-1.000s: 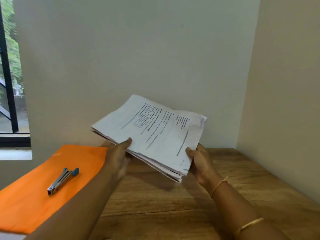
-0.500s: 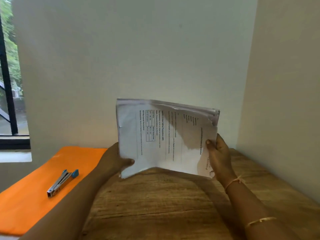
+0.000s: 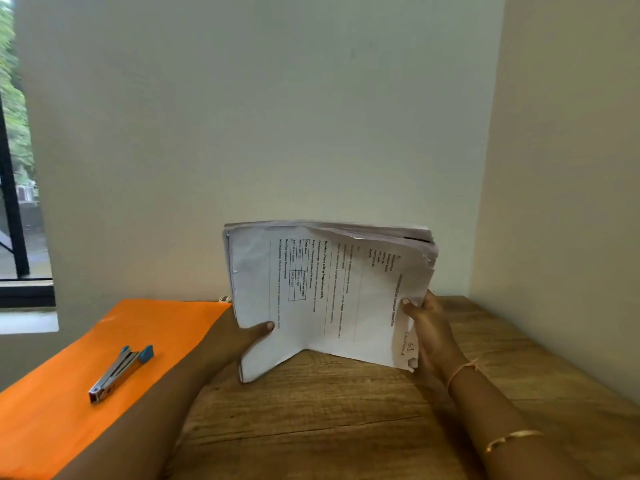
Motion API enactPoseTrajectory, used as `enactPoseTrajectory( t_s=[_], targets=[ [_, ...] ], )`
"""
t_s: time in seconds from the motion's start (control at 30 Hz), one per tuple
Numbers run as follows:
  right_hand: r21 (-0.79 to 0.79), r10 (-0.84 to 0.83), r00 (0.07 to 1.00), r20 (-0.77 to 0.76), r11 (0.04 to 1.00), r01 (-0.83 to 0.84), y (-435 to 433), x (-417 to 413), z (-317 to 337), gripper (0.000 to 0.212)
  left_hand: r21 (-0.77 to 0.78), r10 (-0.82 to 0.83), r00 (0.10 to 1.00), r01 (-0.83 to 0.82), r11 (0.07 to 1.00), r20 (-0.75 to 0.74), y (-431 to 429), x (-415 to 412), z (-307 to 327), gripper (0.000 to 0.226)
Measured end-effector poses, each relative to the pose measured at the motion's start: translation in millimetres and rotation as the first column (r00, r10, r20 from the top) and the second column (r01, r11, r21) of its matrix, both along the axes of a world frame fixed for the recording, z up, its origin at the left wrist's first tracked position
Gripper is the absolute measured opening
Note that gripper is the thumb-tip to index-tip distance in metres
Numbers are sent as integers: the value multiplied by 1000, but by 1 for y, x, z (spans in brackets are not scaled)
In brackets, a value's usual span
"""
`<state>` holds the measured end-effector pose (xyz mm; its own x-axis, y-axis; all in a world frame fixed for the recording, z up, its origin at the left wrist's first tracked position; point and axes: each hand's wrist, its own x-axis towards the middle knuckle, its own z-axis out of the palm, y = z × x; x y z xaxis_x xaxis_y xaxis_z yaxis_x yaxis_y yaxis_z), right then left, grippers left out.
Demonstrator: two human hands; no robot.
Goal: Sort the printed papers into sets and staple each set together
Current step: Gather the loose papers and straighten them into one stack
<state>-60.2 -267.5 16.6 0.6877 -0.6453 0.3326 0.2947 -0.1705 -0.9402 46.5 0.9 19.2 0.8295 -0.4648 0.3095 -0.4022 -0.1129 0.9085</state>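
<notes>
Printed papers (image 3: 329, 292): stack upright, long axis left-right, over the tabletop's (image 3: 346, 427) far middle | our left hand (image 3: 242, 337) pinches its left edge, right hand (image 3: 429, 327) grips its right edge | stapler (image 3: 119, 374) lies by left edge, nearer our left hand

The right wrist wears a thin orange thread (image 3: 463, 367), the forearm a gold bangle (image 3: 513, 436).

Paper stack (image 3: 325, 292) upright between both hands

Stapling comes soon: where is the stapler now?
In the head view, the stapler lies on the orange sheet, left of the left hand holding the papers.
</notes>
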Motion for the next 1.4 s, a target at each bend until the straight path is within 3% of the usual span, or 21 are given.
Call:
enactPoseTrajectory(
  t_s=[0.07,0.2,0.37,0.5,0.57,0.7,0.8,0.83,0.9,0.97,1.07,1.2,1.4],
  targets=[
    [-24,-29,1000,11,999,30,0,1,2,21,62,15,999,-17,998,34,0,-2,1,78],
    [-39,-65,997,44,997,67,-2,1,10,18,61,62,997,-65,996,44,-1,-3,8,52],
    [-26,-61,992,-114,998,58,-6,5,-4,20,137,-15,1000,17,990,-14,-1,-7,3,76],
    [-53,-86,986,-141,995,79,-9,7,-3,17,18,25,993,-23,1000,-116,-4,-6,7,43],
    [-117,-124,978,-165,987,106,-9,6,-2,31,-44,26,976,-36,998,-217,-3,-5,10,41],
    [-236,-257,917,-306,953,189,-9,10,-7,79,-183,-8,939,-59,981,-345,-9,-6,16,39],
    [-26,-126,928,-350,992,125,6,15,-3,99,-346,-28,904,-134,929,-427,-19,-7,15,40],
    [122,9,946,-325,992,33,15,17,-1,98,-400,-62,890,-140,906,-452,-22,-9,13,39],
    [397,350,916,-195,882,-253,35,20,0,86,-474,-125,869,-137,870,-479,-30,-14,9,38],
    [459,537,842,-54,762,-457,55,22,2,59,-514,-181,856,-111,851,-484,-38,-22,5,37],
    [427,439,893,101,791,-437,64,26,1,34,-533,-286,849,6,846,-445,-50,-35,-4,35],
    [398,330,941,73,856,-331,45,19,2,47,-466,-334,818,92,880,-468,-55,-42,-5,38],
    [312,385,918,94,864,-394,24,4,13,51,-594,-281,772,-151,790,-570,-22,-10,15,30]
  ],
)
